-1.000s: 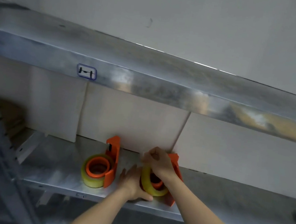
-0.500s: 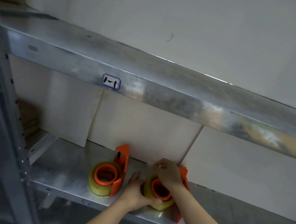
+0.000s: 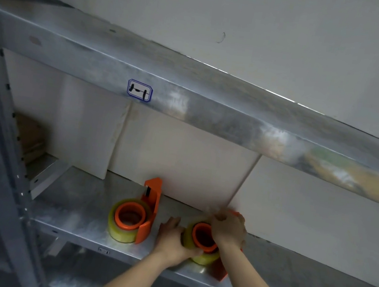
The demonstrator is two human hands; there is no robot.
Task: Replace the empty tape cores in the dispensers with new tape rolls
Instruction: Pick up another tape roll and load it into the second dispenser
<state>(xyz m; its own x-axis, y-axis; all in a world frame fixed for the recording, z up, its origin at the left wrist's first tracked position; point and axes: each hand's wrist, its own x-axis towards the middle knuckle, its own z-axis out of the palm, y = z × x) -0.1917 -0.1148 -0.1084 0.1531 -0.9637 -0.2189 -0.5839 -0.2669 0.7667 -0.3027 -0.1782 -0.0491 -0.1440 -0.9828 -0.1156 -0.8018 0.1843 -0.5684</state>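
On a metal shelf (image 3: 81, 203) against a pale wall, we see two orange tape dispensers, each loaded with a roll of clear yellowish tape. Our left hand (image 3: 174, 243) curls around the near left side of the right-hand tape roll (image 3: 203, 258), fingers wrapped against its outer face. Our right hand (image 3: 228, 230) is closed over the top of the right-hand dispenser (image 3: 219, 272), knuckles up, pinching something at the far edge; blur keeps us from telling what it grips. That roll sits on the dispenser's orange hub (image 3: 202, 237), close to the shelf's front lip.

Just beside it, to the left and untouched, stands the left-hand dispenser (image 3: 151, 201), its orange frame rising behind its own tape roll (image 3: 121, 231), which is seated on an orange hub as well. The two dispensers are near each other but apart, with our left hand filling much of the gap.

Above them runs an upper shelf (image 3: 214, 102) whose front edge carries a small blue-bordered label (image 3: 139, 90). A slotted grey upright (image 3: 5, 165) frames the left side, with brown cardboard (image 3: 28, 136) tucked behind it.
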